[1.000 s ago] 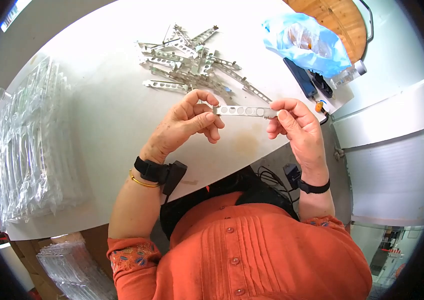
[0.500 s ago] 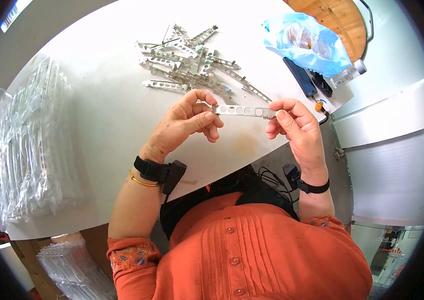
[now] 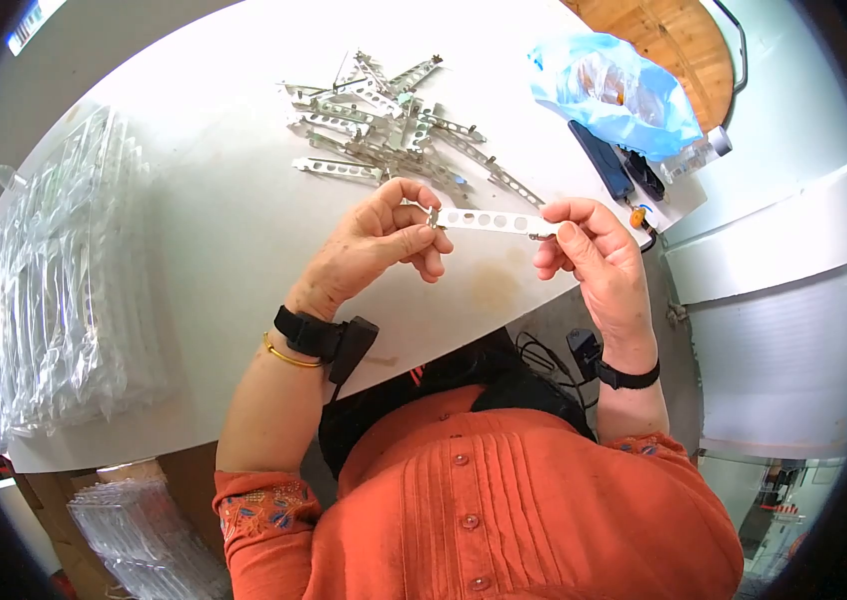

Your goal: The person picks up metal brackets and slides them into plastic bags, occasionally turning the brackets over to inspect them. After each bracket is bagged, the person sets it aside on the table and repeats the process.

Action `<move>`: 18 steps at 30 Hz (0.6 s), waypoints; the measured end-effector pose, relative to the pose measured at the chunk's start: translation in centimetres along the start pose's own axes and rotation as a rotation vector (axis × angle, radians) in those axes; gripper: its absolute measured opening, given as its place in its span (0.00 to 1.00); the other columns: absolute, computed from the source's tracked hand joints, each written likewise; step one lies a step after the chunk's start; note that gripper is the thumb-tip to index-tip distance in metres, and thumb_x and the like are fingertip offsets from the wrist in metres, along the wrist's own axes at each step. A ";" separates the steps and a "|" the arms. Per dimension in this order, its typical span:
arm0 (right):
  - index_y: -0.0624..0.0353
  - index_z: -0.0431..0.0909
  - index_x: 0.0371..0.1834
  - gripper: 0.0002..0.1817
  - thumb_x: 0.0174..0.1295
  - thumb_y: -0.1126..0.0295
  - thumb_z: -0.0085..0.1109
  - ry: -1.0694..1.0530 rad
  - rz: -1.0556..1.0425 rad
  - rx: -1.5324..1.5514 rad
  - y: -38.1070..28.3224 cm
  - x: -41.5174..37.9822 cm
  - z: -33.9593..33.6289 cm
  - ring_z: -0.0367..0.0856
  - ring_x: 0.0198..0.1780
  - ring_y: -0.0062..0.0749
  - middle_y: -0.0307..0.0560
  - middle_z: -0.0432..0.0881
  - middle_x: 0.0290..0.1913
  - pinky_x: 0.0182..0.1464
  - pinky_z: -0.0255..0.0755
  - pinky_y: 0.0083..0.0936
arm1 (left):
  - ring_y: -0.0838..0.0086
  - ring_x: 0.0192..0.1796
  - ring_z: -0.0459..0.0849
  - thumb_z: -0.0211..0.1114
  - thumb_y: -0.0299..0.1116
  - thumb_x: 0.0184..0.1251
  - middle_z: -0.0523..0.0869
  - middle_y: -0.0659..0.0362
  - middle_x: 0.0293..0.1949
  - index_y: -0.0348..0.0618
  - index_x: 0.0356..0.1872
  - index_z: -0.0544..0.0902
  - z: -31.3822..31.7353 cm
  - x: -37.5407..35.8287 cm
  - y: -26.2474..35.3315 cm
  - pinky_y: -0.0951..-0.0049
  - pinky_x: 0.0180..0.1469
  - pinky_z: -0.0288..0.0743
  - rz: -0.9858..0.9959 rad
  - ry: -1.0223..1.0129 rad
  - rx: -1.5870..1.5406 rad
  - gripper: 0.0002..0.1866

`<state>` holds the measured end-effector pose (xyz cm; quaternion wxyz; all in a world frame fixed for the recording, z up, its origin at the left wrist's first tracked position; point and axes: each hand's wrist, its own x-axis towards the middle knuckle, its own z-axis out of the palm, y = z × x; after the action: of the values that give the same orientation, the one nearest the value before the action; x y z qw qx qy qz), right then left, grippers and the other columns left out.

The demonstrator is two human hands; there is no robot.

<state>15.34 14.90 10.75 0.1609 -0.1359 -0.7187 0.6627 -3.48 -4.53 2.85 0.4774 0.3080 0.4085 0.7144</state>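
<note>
A flat metal bracket strip (image 3: 492,221) with a row of round holes is held level above the table between both hands. My left hand (image 3: 384,235) pinches its left end between thumb and fingers. At the other end, the thumb and fingers of my right hand (image 3: 594,245) close on the strip and hide its tip. Just beyond the hands lies a loose pile of similar metal bracket strips (image 3: 384,125), crossed over one another.
Clear plastic sleeves (image 3: 64,290) are stacked at the table's left, with more plastic packs (image 3: 149,535) below. At the back right sit a blue plastic bag (image 3: 674,120), a dark phone (image 3: 601,158) and a clear bottle (image 3: 696,157). The white table's (image 3: 234,280) front edge runs diagonally.
Both hands still hold the strip at its ends. The strip has turned slightly about its length, so its face catches the light differently. The whole view has shifted a little.
</note>
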 end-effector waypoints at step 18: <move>0.64 0.76 0.56 0.12 0.76 0.69 0.52 -0.007 0.012 0.022 0.2 0.1 0.0 0.83 0.35 0.22 0.43 0.84 0.35 0.41 0.79 0.21 | 0.71 0.36 0.87 0.58 0.25 0.76 0.87 0.52 0.41 0.42 0.57 0.69 0.0 0.0 0.0 0.71 0.41 0.83 0.001 0.022 0.016 0.13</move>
<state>15.24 14.94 10.53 0.1559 -0.1361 -0.7113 0.6718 -3.52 -4.52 2.84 0.4700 0.3040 0.4196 0.7146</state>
